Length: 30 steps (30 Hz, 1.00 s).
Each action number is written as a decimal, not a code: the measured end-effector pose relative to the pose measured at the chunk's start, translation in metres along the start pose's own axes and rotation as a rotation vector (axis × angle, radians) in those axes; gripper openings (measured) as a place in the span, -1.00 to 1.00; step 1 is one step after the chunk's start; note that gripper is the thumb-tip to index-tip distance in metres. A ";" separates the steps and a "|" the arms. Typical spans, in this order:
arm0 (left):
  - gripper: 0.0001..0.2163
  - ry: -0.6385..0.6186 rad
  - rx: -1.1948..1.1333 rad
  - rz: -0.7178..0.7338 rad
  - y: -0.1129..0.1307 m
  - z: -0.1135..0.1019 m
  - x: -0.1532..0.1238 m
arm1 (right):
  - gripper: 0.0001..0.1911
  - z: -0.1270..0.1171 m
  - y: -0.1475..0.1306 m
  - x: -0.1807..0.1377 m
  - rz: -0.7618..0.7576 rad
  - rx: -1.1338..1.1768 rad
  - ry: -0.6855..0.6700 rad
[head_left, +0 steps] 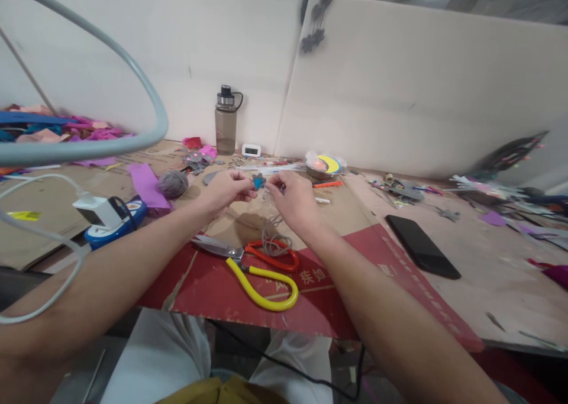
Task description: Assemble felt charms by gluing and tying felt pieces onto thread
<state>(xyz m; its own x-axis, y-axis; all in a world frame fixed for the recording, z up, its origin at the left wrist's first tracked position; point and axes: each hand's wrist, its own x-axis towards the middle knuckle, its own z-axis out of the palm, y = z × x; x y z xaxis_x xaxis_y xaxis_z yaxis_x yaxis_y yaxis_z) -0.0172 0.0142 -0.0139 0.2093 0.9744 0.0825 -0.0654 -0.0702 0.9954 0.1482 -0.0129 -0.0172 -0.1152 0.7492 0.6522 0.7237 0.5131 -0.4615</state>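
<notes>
My left hand (229, 192) pinches a small grey star-shaped piece with a blue middle (258, 182) between thumb and fingertips, above the table. Close by on its right, my right hand (293, 196) has its thumb and fingers pressed together; what they hold is too small to make out. Below both hands lies a loose tangle of grey yarn (276, 242), partly over the scissors' red handle (277, 256). The scissors' yellow handle (268, 300) points towards me, and their blades (217, 246) point left.
A ball of grey yarn (173, 183), a purple strip (148, 185) and a blue power socket (118, 226) with a white charger lie left. A water bottle (226, 126) and small clock (251, 150) stand behind. A bowl (320, 166) is beyond my right hand; a phone (421, 247) lies right.
</notes>
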 end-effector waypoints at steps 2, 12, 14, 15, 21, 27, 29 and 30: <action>-0.80 0.009 -0.053 0.015 0.001 0.002 -0.001 | -0.87 0.000 -0.001 0.000 0.046 0.026 -0.003; -0.83 -0.010 -0.146 0.043 0.005 0.005 -0.007 | -0.81 0.002 -0.003 -0.001 0.109 0.091 -0.003; -0.82 -0.010 -0.158 0.032 0.005 0.005 -0.007 | -0.78 0.002 -0.003 -0.001 0.109 0.094 -0.003; -0.81 -0.013 -0.167 0.027 0.005 0.005 -0.007 | -0.78 0.002 -0.003 -0.001 0.110 0.095 -0.004; -0.74 -0.085 -0.200 0.003 0.005 0.005 -0.007 | -0.77 0.002 -0.003 0.000 0.129 0.117 -0.009; -0.79 -0.146 -0.138 -0.011 0.001 0.001 -0.006 | -0.78 0.001 -0.001 0.001 0.149 0.134 -0.015; -0.74 -0.138 -0.085 -0.015 0.001 -0.001 -0.006 | -0.78 0.001 0.000 0.001 0.157 0.130 -0.017; -0.72 -0.136 -0.055 -0.012 0.000 -0.001 -0.006 | -0.78 0.001 0.001 0.001 0.159 0.130 -0.017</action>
<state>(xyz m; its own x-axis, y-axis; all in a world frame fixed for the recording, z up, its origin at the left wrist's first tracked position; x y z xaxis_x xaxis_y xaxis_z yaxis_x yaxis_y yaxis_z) -0.0198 0.0081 -0.0140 0.3402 0.9369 0.0802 -0.1145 -0.0434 0.9925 0.1479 -0.0114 -0.0177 -0.0184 0.8315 0.5552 0.6400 0.4364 -0.6324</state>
